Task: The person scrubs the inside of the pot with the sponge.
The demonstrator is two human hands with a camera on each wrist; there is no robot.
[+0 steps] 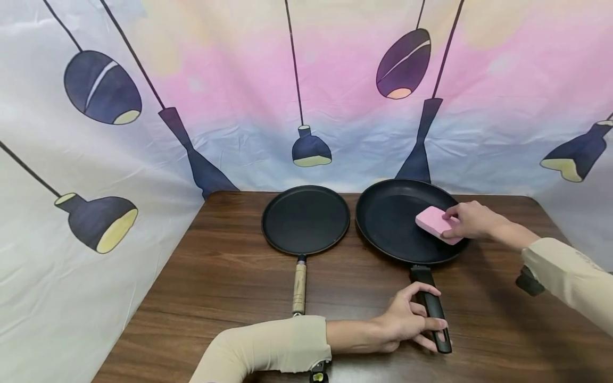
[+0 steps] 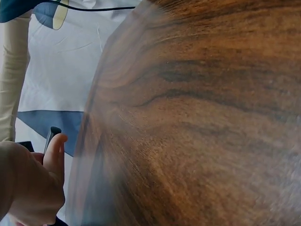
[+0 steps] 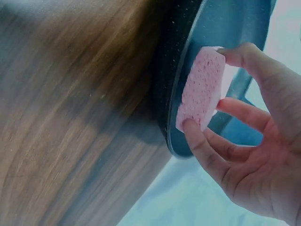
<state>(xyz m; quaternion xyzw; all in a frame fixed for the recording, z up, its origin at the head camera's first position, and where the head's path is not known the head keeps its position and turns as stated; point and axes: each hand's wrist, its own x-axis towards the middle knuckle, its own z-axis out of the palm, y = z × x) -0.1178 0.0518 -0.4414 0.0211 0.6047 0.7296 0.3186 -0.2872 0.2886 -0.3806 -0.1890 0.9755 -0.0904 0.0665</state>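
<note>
In the head view, a deep black frying pan (image 1: 392,223) lies on the right half of the table, its black handle (image 1: 433,306) pointing toward me. My left hand (image 1: 402,322) grips that handle, thumb and fingers on either side. Over the right side of the pan, my right hand (image 1: 471,219) pinches a pink sponge (image 1: 433,219) between thumb and fingers. The right wrist view shows the sponge (image 3: 202,87) at the pan's rim (image 3: 176,94), with the fingertips on its edges. Whether the sponge touches the pan floor I cannot tell.
A flat black griddle pan (image 1: 306,219) with a wooden handle (image 1: 299,287) lies left of the frying pan, close to its rim. Behind the wooden table (image 1: 206,276) hangs a cloth backdrop (image 1: 230,106) printed with lamps.
</note>
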